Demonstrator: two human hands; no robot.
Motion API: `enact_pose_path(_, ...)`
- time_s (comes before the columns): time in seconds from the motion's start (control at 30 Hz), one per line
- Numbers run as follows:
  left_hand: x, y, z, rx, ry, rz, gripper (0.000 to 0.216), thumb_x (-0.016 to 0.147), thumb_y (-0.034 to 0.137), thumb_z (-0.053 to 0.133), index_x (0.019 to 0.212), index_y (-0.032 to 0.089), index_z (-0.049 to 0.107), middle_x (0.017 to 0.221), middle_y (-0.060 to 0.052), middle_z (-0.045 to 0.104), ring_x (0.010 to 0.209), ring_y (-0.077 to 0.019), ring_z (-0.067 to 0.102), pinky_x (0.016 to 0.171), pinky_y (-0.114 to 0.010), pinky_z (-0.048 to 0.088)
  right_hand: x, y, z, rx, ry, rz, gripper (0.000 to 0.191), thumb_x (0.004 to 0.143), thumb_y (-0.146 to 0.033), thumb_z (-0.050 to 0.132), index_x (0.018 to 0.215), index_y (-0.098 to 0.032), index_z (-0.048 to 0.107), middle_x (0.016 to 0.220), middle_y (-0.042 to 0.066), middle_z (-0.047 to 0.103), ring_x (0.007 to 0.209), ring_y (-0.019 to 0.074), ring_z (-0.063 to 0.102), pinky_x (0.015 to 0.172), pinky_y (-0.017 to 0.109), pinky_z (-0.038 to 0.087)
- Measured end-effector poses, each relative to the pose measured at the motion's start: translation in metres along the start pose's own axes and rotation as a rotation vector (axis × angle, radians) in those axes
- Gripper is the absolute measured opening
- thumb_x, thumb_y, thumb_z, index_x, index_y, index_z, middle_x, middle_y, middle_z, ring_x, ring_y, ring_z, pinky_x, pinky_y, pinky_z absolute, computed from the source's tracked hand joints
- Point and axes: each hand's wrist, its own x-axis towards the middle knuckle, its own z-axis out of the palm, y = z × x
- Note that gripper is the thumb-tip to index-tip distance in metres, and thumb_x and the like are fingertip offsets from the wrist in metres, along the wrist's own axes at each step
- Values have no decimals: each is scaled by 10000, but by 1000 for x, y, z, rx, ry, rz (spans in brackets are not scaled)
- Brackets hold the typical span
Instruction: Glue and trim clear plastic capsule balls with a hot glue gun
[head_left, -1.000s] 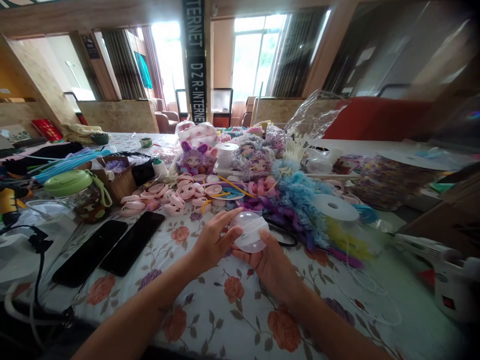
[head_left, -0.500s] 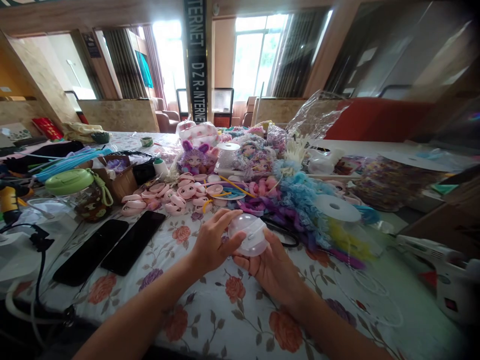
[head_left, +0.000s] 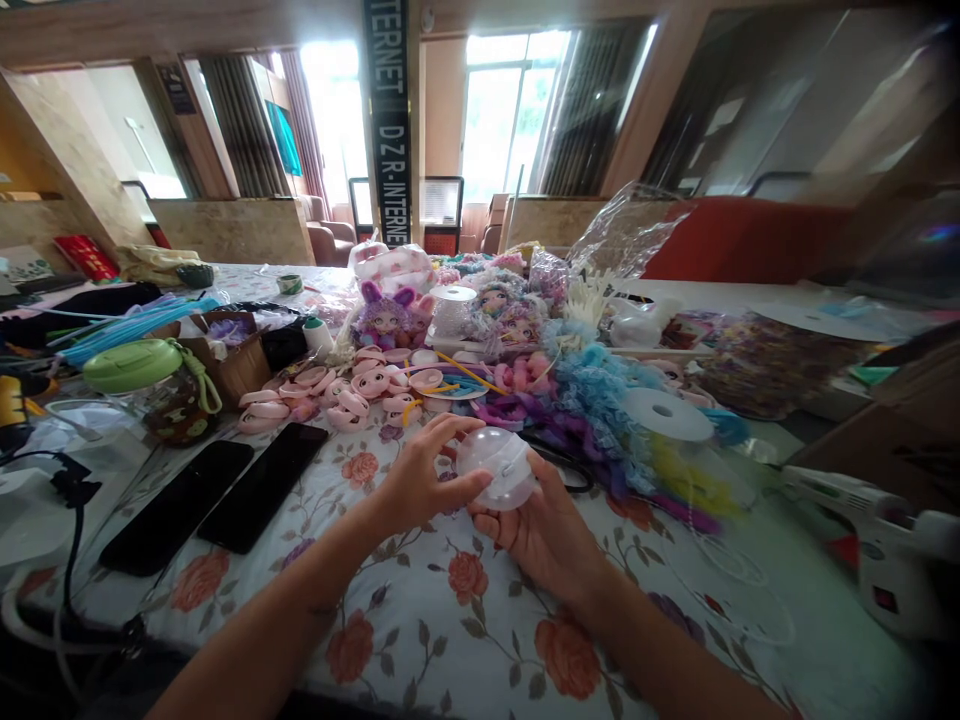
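the clear round plastic ball (head_left: 496,468), with a frosted band round its middle, is held just above the flowered tablecloth (head_left: 450,620), near the middle of the view. the left hand (head_left: 420,485) comes in from 9 o'clock, fingers curled over the top and thumb pressed against the near side. the right hand (head_left: 536,530) cups the ball from 5 o'clock, palm up, fingers bent round the underside. the two-sided grip is probably because a smooth round shell would slip or roll out of one hand.

at 3 o'clock, just beside the ball, lie black scissor handles (head_left: 559,465). at 2 o'clock a flat white spool (head_left: 664,413) rests on blue and purple fuzzy trim (head_left: 600,400). at 10 o'clock pink plastic loops (head_left: 337,395) lie scattered. at 9 o'clock two black phones (head_left: 264,485) lie side by side, face down or dark. at 4 o'clock, well apart, sits a white glue gun (head_left: 892,560).
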Motion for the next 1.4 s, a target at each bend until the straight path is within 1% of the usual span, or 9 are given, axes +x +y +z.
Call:
enact_pose_path(0.23, -1, 0, 1, -97, -28, 26, 505, 796, 345, 692, 1270, 236, 555, 1248, -79, 541, 1167, -235, 524, 899, -301, 473, 1, 0, -2, 43, -28, 4, 471, 783, -511, 736, 1069, -138, 704, 811, 33, 745, 691, 152, 709, 661, 231, 588)
enact_pose_path(0.43, -3, -1, 5, -85, 10, 83, 552, 771, 317, 698, 1297, 252, 543, 1255, -78, 515, 1190, -246, 491, 915, -312, 449, 0, 1, -4, 85, -46, 0, 459, 777, -483, 745, 1088, -148, 701, 905, 36, 748, 719, 150, 694, 663, 248, 582)
enact_pose_path(0.57, -3, -2, 3, -173, -30, 51, 551, 754, 338, 707, 1279, 275, 553, 1264, -69, 520, 1202, -269, 494, 950, -341, 435, 0, 1, -5, 62, -64, -16, 430, 789, -469, 712, 1098, -170, 701, 934, 38, 741, 744, 150, 676, 690, 260, 566)
enact_pose_path(0.67, -4, -1, 2, -249, -64, -4, 548, 750, 357, 718, 1265, 278, 549, 1267, -71, 535, 1166, -276, 530, 940, -352, 448, -1, 1, -3, 33, -84, -26, 422, 780, -459, 702, 1104, -189, 696, 942, 36, 734, 769, 153, 664, 702, 260, 548)
enact_pose_path(0.83, -6, 3, 4, -257, -49, -30, 554, 720, 356, 761, 1220, 255, 546, 1228, -75, 557, 1080, -253, 564, 883, -327, 473, -2, 2, -2, 32, -104, -37, 371, 781, -424, 701, 1082, -206, 700, 964, 37, 729, 786, 156, 645, 686, 260, 530)
enact_pose_path(0.93, -7, 6, 4, -289, -62, -52, 560, 709, 333, 767, 1210, 251, 530, 1190, -70, 560, 999, -221, 571, 830, -305, 480, -2, 2, -4, 27, -114, -39, 349, 790, -421, 702, 1069, -210, 700, 975, 39, 727, 809, 163, 644, 699, 269, 533)
enact_pose_path(1.1, -7, 6, 4, -312, -59, -51, 539, 676, 261, 779, 1162, 251, 548, 1148, -50, 559, 989, -205, 552, 831, -292, 468, -2, 2, -4, 23, -92, -19, 374, 753, -428, 728, 1046, -197, 696, 1010, 50, 718, 855, 172, 638, 728, 268, 526)
enact_pose_path(1.23, -5, 4, 4, -350, -67, -43, 550, 689, 314, 793, 1180, 252, 555, 1145, -57, 550, 981, -205, 561, 836, -298, 479, -2, 2, -3, 13, -69, -30, 379, 750, -424, 720, 1055, -202, 688, 993, 44, 719, 852, 177, 640, 736, 283, 530)
enact_pose_path(1.4, -2, -2, 4, -334, -45, 7, 573, 678, 366, 831, 1193, 258, 605, 1165, -66, 551, 1054, -219, 565, 910, -314, 475, -1, 1, -5, 39, -61, -46, 319, 768, -380, 680, 1027, -195, 694, 971, 34, 723, 844, 172, 640, 751, 299, 539)
